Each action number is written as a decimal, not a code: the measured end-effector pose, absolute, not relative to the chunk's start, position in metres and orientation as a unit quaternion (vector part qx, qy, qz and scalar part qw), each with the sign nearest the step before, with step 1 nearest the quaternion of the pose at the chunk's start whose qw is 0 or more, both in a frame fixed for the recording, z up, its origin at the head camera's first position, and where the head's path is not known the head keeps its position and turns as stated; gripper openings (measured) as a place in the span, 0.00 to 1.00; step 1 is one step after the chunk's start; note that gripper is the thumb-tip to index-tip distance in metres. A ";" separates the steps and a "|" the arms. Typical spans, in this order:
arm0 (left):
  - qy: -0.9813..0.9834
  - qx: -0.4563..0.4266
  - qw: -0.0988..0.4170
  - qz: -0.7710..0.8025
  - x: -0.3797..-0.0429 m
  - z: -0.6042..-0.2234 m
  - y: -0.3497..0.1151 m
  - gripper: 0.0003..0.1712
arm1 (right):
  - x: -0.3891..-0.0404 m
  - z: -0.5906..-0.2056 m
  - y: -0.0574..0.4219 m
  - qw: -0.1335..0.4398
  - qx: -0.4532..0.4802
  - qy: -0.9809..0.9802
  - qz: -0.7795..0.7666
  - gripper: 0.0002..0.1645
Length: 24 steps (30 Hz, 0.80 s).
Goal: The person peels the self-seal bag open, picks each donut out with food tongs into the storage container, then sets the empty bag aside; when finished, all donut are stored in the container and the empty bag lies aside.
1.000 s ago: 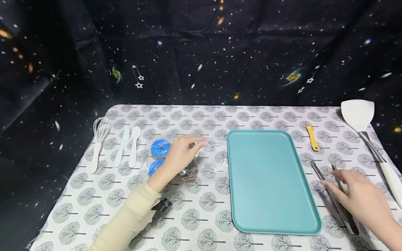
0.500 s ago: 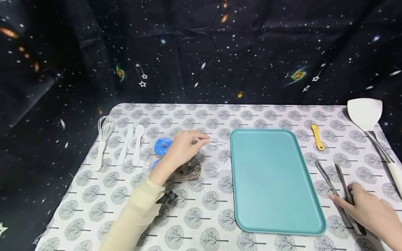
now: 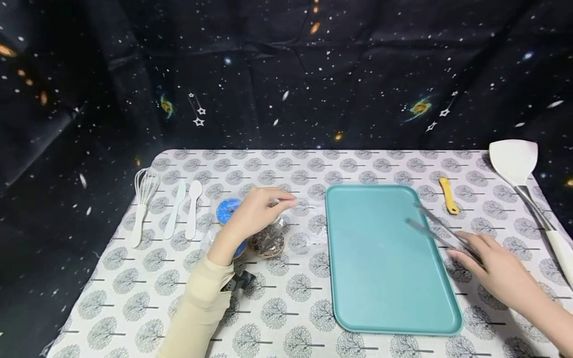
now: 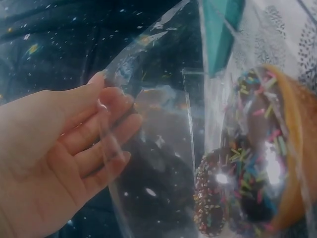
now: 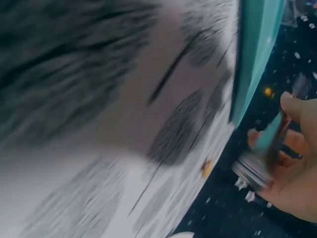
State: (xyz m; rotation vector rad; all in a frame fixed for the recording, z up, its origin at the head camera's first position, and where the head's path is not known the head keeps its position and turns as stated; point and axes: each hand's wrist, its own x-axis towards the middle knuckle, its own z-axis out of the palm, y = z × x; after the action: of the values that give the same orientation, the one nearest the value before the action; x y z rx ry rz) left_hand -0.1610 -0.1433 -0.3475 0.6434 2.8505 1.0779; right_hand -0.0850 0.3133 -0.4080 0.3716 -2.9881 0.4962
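My left hand (image 3: 254, 213) pinches the edge of a clear plastic bag (image 4: 163, 124) between thumb and index finger, its other fingers loosely bent. Inside the bag lie blue-iced donuts (image 3: 226, 209) and chocolate donuts (image 3: 267, 242) with sprinkles, partly hidden beneath the hand in the head view. At the right, my right hand (image 3: 497, 263) grips a pair of metal tongs (image 3: 440, 224), raised with its arms spread. The tongs' tips, slightly blurred, point left above the teal tray (image 3: 380, 268).
Left of the bag lie a whisk (image 3: 141, 209), a pale plastic knife (image 3: 175, 209) and a white spoon (image 3: 193, 209). A yellow measuring spoon (image 3: 448, 195) and a large white spatula (image 3: 514, 159) lie beyond the tray. A patterned cloth (image 3: 295, 313) covers the table.
The right hand has gripped the tongs, lifted them off the cloth and swung their tips left over the tray. The left hand stays at the bag, nearly in the same place.
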 end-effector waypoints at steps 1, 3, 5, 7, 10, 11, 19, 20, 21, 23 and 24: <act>0.916 0.206 0.014 0.344 -0.161 -0.348 -0.143 0.17 | -0.089 -0.406 0.307 0.060 0.147 -0.973 0.168 0.30; 0.917 0.209 0.016 0.341 -0.161 -0.348 -0.143 0.17 | -0.098 -0.406 0.293 0.092 0.201 -0.960 0.171 0.29; 0.917 0.216 0.016 0.335 -0.162 -0.348 -0.142 0.17 | -0.107 -0.406 0.277 0.124 0.254 -0.944 0.168 0.30; 0.916 0.226 0.018 0.331 -0.162 -0.349 -0.142 0.17 | -0.117 -0.405 0.259 0.152 0.305 -0.927 0.156 0.32; 0.915 0.234 0.020 0.327 -0.163 -0.349 -0.142 0.17 | -0.135 -0.403 0.230 0.177 0.367 -0.904 0.131 0.33; 0.915 0.234 0.020 0.327 -0.163 -0.349 -0.143 0.17 | -0.141 -0.402 0.220 0.181 0.384 -0.897 0.125 0.32; 0.914 0.242 0.012 0.325 -0.161 -0.344 -0.144 0.18 | -0.178 -0.393 0.156 0.150 0.448 -0.875 0.107 0.28; 0.914 0.242 0.012 0.325 -0.161 -0.344 -0.144 0.18 | -0.180 -0.393 0.151 0.143 0.451 -0.875 0.107 0.28; 0.914 0.243 0.010 0.325 -0.161 -0.344 -0.144 0.18 | -0.182 -0.392 0.145 0.138 0.453 -0.874 0.109 0.28; 0.914 0.246 0.009 0.324 -0.161 -0.344 -0.143 0.17 | -0.185 -0.390 0.134 0.131 0.452 -0.875 0.109 0.28; 0.913 0.249 0.007 0.323 -0.161 -0.344 -0.143 0.17 | -0.187 -0.390 0.129 0.129 0.452 -0.876 0.108 0.28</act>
State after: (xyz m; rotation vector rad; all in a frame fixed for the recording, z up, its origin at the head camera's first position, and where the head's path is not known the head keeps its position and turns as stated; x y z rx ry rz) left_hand -0.1614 -0.1429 -0.3438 0.7786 2.8550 1.0112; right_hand -0.1869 0.1292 -0.3899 1.3135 -2.5457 0.3151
